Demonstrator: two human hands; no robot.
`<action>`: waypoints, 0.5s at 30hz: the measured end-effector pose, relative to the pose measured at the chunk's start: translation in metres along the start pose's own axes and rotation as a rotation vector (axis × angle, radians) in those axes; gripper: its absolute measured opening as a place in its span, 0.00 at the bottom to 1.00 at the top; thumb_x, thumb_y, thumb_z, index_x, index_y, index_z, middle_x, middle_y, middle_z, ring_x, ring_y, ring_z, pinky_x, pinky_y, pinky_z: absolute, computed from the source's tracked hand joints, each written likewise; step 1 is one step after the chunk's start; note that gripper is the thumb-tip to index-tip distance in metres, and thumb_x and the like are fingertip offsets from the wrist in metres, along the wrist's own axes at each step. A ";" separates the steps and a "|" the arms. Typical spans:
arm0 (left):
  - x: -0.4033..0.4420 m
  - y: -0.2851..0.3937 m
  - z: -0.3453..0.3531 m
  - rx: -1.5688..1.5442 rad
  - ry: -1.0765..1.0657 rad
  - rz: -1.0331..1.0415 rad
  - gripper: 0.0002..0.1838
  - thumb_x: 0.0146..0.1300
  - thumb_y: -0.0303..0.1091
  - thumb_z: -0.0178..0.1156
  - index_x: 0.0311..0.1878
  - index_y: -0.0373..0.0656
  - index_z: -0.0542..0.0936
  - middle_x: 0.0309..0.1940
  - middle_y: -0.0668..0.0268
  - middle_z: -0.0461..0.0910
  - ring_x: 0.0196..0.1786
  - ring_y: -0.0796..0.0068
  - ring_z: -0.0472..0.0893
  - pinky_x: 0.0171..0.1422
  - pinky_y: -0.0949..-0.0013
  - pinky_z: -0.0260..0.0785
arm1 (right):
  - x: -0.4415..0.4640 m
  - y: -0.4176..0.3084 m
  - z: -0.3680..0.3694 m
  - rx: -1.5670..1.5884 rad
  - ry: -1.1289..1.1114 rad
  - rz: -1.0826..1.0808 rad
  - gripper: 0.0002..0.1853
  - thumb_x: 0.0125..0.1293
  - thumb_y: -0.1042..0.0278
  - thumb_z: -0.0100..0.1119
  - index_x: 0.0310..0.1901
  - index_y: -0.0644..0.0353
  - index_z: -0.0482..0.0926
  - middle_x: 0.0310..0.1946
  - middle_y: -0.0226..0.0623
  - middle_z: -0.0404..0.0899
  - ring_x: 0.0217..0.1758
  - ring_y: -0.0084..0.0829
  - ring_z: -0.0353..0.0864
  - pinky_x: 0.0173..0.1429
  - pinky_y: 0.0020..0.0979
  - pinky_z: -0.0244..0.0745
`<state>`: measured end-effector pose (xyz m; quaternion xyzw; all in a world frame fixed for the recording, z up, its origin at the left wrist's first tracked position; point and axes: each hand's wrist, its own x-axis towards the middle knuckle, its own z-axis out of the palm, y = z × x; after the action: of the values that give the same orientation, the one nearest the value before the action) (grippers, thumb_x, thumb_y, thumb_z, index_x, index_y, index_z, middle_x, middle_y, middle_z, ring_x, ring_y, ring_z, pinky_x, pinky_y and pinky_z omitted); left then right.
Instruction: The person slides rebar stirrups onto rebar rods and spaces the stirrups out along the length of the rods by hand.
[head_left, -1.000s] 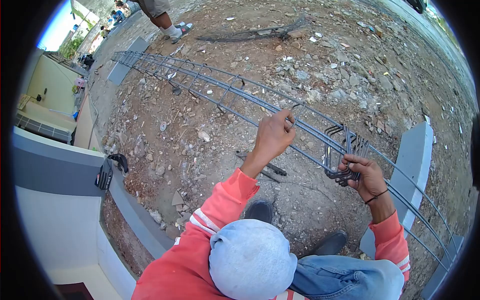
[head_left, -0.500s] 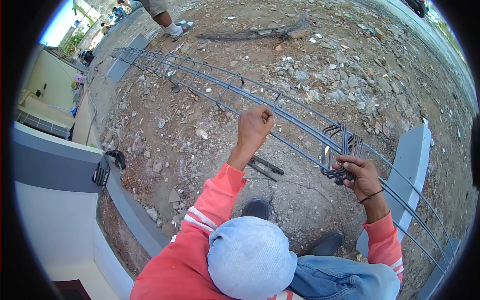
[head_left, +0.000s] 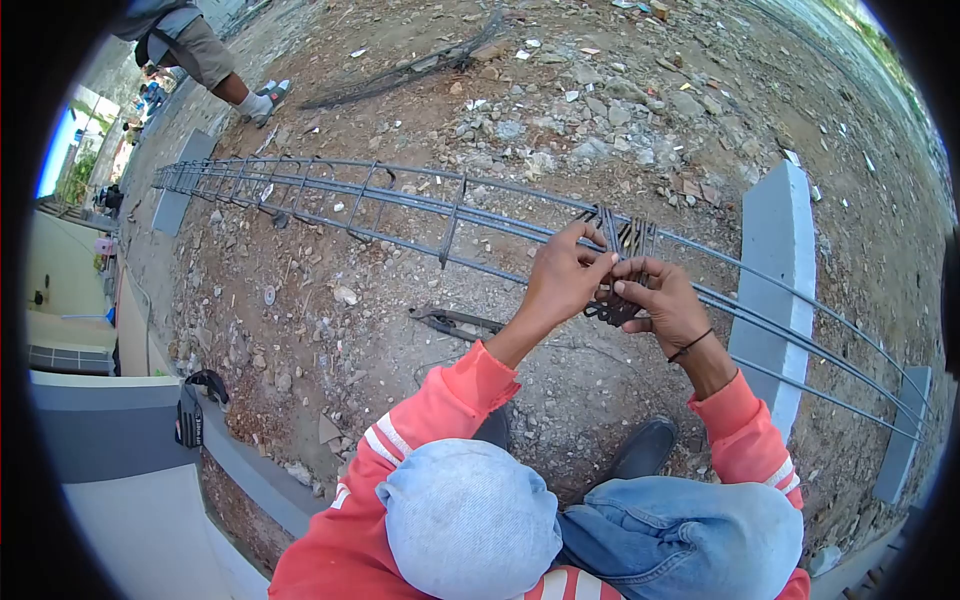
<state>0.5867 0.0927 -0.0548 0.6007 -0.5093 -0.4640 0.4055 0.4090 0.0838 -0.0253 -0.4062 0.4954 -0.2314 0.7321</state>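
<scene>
A long rebar cage (head_left: 400, 200) runs across the view, with square stirrups fixed along its left part. Toward its right end, several loose dark stirrups (head_left: 637, 238) are bunched together on the bars. My right hand (head_left: 668, 302) is closed at the near side of this bunch, its thumb and fingers gripping the stirrups. Just left of it, my left hand (head_left: 572, 278) has its thumb and fingertips pinched together, almost touching the right fingers. What the left fingers pinch is too small to make out.
Grey blocks (head_left: 775, 270) support the cage on the right, another grey block (head_left: 185, 180) at its far left. A dark metal tool (head_left: 455, 322) lies on the stony ground below. Another person's leg (head_left: 235, 90) stands at upper left. A low wall (head_left: 110, 430) borders the left.
My left hand has moved right along the cage, from the bars to the stirrup bunch beside my right hand. The right hand stays at the bunch. The view has shifted right.
</scene>
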 end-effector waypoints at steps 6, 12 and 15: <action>0.007 -0.011 -0.010 -0.089 -0.069 -0.012 0.17 0.61 0.23 0.69 0.51 0.35 0.75 0.31 0.58 0.88 0.35 0.79 0.86 0.36 0.76 0.74 | -0.007 0.012 0.002 0.065 0.050 -0.122 0.08 0.66 0.78 0.65 0.44 0.60 0.76 0.41 0.32 0.83 0.46 0.27 0.89 0.28 0.24 0.86; 0.002 -0.006 -0.026 0.107 -0.098 -0.003 0.18 0.60 0.26 0.69 0.52 0.37 0.75 0.29 0.59 0.87 0.33 0.79 0.85 0.36 0.74 0.73 | -0.002 0.024 0.010 -0.013 0.039 -0.170 0.11 0.62 0.80 0.69 0.43 0.63 0.77 0.39 0.31 0.82 0.39 0.23 0.86 0.30 0.25 0.89; -0.002 -0.006 -0.029 0.272 -0.073 0.043 0.21 0.61 0.30 0.70 0.54 0.38 0.74 0.28 0.59 0.87 0.31 0.80 0.84 0.36 0.72 0.72 | -0.004 0.030 0.007 -0.060 0.060 -0.222 0.10 0.64 0.78 0.68 0.44 0.63 0.78 0.38 0.30 0.82 0.38 0.22 0.85 0.30 0.25 0.88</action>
<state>0.6157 0.0957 -0.0532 0.6217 -0.5948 -0.4035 0.3113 0.4120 0.1059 -0.0465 -0.4734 0.4756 -0.3082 0.6743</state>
